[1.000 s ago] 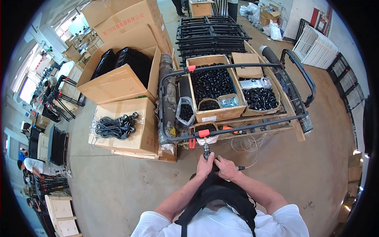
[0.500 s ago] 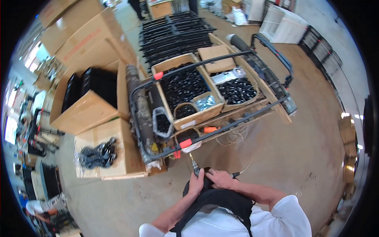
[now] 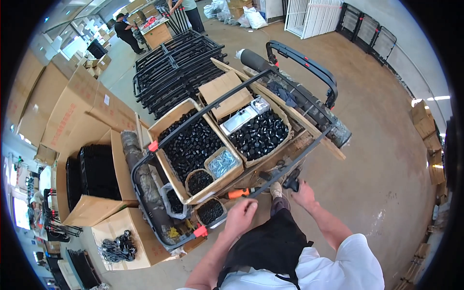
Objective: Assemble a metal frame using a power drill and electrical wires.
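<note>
A black tubular frame with red clips lies across the bins on the wooden workbench. My left hand is closed over its near bar, fingers curled. In my right hand is a dark power screwdriver, pointing toward the bar; its tip is hard to make out. Beneath the frame stand a wooden bin of small black parts, a tub of silver screws and a carton of black caps. An orange-handled tool lies at the bench's near edge, beside my left hand.
Left of the bench stands an open carton of black parts; a lower box carries black hardware. Behind are stacked black frames. A padded roller lies along the right side. Two people are at the far back.
My hands have parted: the left has reached the frame's near bar, the right has carried the power screwdriver rightward and up. The view has moved closer to the bench.
</note>
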